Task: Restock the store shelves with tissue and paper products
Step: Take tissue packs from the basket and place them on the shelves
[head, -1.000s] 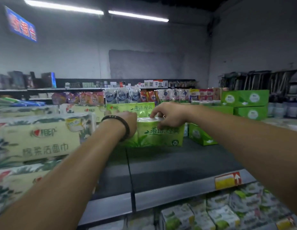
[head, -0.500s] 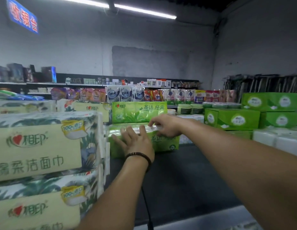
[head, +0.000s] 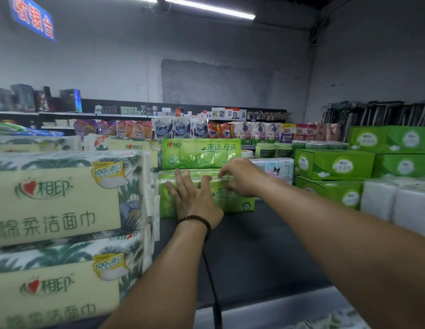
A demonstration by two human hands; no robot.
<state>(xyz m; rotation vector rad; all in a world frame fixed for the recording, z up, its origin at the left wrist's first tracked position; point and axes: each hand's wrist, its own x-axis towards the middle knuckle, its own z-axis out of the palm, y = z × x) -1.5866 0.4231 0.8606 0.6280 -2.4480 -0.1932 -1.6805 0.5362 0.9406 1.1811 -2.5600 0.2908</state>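
A green pack of tissues (head: 237, 198) lies on the dark shelf top (head: 254, 245), below a second green pack (head: 202, 153) that stands behind it. My left hand (head: 192, 198), with a bead bracelet at the wrist, lies flat against the front of the lower pack, fingers spread. My right hand (head: 240, 176) rests on the pack's top edge with the fingers curled over it.
Two stacked cream tissue packs (head: 64, 198) with palm-leaf print fill the left. Green tissue boxes (head: 332, 165) and white packs (head: 397, 200) stand at the right. Detergent pouches (head: 173, 127) line the back. A metal shelf edge (head: 278, 312) runs along the front.
My left hand has gone from gripping the pack's left end to lying flat on its front. The pack has settled on the shelf below the other green pack. My view moved closer.
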